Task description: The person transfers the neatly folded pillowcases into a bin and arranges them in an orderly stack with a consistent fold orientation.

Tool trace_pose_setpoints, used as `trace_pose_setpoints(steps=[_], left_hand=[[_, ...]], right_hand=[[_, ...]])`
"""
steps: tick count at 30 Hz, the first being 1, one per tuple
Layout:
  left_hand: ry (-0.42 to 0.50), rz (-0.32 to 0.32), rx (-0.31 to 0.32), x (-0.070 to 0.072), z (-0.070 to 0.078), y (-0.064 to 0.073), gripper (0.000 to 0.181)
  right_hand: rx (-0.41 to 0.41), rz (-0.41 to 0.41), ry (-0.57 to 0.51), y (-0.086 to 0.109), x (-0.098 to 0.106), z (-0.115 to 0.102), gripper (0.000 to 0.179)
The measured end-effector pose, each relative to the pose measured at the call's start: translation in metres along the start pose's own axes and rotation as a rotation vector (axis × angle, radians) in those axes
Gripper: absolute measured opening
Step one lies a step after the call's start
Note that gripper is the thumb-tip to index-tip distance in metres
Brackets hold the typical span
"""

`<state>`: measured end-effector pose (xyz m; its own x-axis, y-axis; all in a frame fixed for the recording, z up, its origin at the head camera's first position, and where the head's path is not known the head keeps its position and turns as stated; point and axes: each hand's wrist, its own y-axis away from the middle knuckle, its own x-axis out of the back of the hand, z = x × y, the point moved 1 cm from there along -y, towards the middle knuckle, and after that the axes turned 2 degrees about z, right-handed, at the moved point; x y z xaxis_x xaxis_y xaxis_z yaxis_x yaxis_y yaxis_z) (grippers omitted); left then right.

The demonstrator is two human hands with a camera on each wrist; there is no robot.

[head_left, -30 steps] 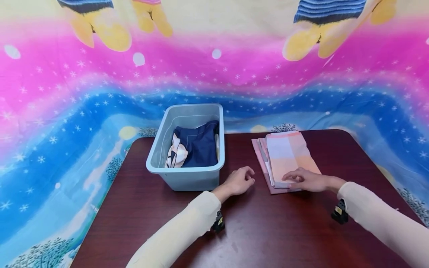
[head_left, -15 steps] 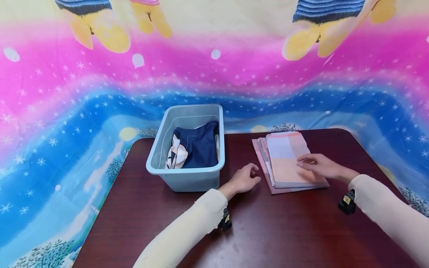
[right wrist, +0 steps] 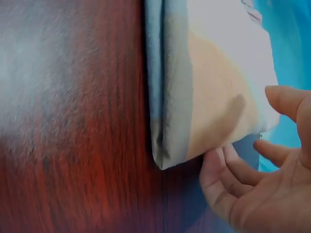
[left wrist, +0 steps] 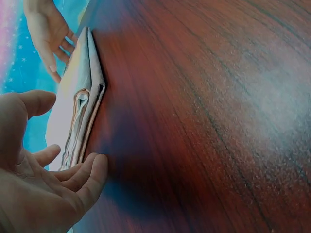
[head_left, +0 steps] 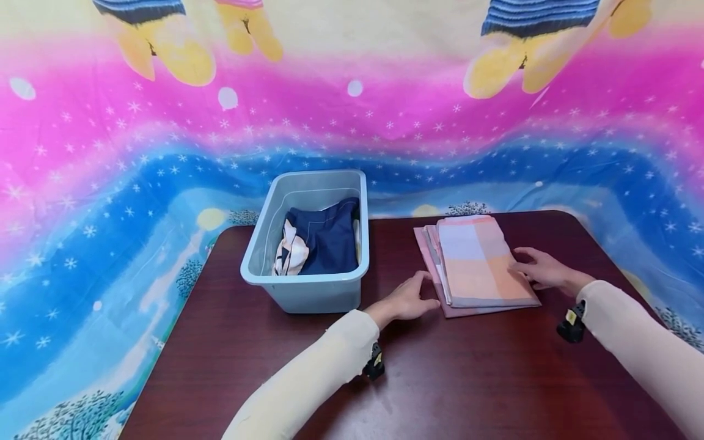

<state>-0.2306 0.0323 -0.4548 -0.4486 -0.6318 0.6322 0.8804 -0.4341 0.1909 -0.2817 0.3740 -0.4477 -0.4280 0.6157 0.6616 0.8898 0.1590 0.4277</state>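
Observation:
A folded checked cloth, white, peach and pink, lies flat on the table in several layers. At its left edge is my left hand, thumb and fingers spread apart. The left wrist view has those fingertips low by the layered edge, close over the wood. On the opposite side my right hand is spread too. Seen from the right wrist, its lower fingers meet the underside of the cloth's edge, while the thumb stays raised above the top face. Neither hand grips the cloth.
A grey-blue plastic bin stands left of the cloth, holding a navy garment and a pale patterned cloth. The dark red wooden table ends at a printed fabric backdrop.
My right hand has moved from over the cloth's front part to its right edge. My left hand has shifted right, up to the left edge. The cloth and bin have stayed put.

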Motion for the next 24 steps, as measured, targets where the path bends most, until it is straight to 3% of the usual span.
trace_pose_setpoints(steps=[4, 8, 18, 24], left_hand=[[0.024, -0.026, -0.003, 0.001, -0.003, 0.000, 0.065], [0.057, -0.054, -0.002, 0.001, -0.004, 0.002, 0.067], [0.110, -0.079, -0.017, -0.001, -0.007, 0.000, 0.073], [0.136, -0.080, -0.026, -0.002, -0.009, -0.001, 0.076]], right_hand=[[-0.009, -0.094, -0.071, -0.004, 0.000, 0.003, 0.092], [-0.002, -0.157, -0.163, -0.010, -0.005, 0.004, 0.085], [-0.018, -0.172, -0.290, -0.021, -0.016, 0.004, 0.092], [-0.004, -0.154, -0.379, -0.026, -0.021, 0.007, 0.083]])
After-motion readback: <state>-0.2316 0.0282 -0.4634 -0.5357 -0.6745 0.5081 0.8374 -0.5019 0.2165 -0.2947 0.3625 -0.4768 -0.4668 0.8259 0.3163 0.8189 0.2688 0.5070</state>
